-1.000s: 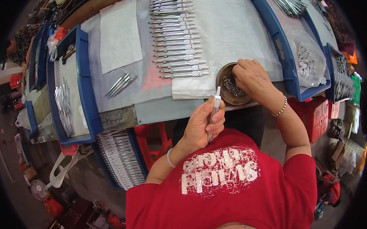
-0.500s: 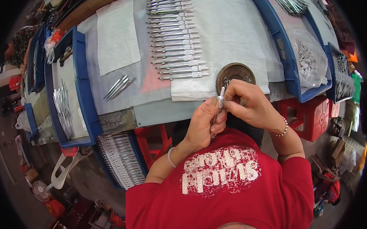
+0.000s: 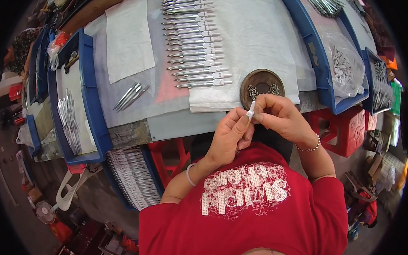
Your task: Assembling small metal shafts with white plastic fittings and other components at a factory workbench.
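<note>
In front of my chest, my left hand (image 3: 230, 134) is closed round a slim silver drawing compass (image 3: 250, 113), its pale handle pointing up between the fingers. My right hand (image 3: 282, 119) pinches at the compass head; whether a tiny part sits in those fingertips is hidden. Just beyond them stands a round brown dish (image 3: 244, 84) with small metal pieces (image 3: 273, 89) in it. Left of the dish, a long column of similar compasses (image 3: 201, 63) lies side by side on white sheeting. Several bare metal legs (image 3: 130, 96) lie farther left.
A blue tray (image 3: 91, 86) at the left holds long metal legs (image 3: 69, 123). On the right, another blue tray (image 3: 311, 45) carries a clear bag of small silver parts (image 3: 343, 66). Below the table edge are a crate of compasses (image 3: 134, 177) and a red stool (image 3: 341, 134).
The compass has tilted and dropped slightly toward me. My right hand has moved down and right, uncovering more of the dish. My left hand keeps its grip.
</note>
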A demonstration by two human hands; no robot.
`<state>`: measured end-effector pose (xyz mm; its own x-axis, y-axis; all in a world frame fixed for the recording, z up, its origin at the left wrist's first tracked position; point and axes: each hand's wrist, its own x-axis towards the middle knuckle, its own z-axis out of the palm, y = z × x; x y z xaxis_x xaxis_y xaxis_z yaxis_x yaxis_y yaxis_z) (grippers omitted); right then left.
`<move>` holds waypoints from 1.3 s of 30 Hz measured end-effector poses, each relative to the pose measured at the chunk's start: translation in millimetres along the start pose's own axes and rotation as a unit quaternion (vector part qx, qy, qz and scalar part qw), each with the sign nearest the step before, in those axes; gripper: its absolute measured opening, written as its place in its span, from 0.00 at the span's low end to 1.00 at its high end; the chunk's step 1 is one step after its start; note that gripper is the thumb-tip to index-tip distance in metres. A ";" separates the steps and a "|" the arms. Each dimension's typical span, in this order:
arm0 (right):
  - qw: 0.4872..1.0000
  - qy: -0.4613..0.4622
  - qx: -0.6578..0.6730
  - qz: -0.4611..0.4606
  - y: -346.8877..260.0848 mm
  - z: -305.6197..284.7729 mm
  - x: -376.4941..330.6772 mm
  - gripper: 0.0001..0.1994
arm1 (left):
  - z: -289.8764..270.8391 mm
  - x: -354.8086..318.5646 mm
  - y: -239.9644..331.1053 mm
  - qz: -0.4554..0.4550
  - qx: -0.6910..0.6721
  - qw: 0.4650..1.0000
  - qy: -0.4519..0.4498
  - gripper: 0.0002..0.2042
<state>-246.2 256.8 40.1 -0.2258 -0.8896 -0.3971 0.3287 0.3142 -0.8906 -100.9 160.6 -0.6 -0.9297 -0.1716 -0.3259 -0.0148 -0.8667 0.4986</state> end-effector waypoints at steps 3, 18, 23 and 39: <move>1.000 0.006 0.014 0.011 -1.1 1.1 -1.6 0.05 | 0.1 -0.6 -0.4 -0.014 -0.027 1.000 -0.006 0.09; 0.997 0.032 0.025 -0.066 3.8 11.0 -10.7 0.04 | 0.5 -4.8 -5.4 -0.037 -0.038 0.998 -0.028 0.08; 0.994 -0.037 0.091 -0.046 11.0 10.5 -16.2 0.09 | 2.3 -9.8 -7.8 -0.112 -0.126 0.984 -0.055 0.10; 0.974 0.150 -0.135 -0.106 17.7 3.3 -5.9 0.05 | -4.1 -5.8 -12.2 -0.126 -0.189 0.973 -0.040 0.15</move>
<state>-236.1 266.4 27.4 -0.5332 -0.8200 -0.2082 0.0007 0.2457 -0.9693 -93.9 170.2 -8.2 -0.9399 0.0929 -0.3287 -0.1238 -0.9895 0.0744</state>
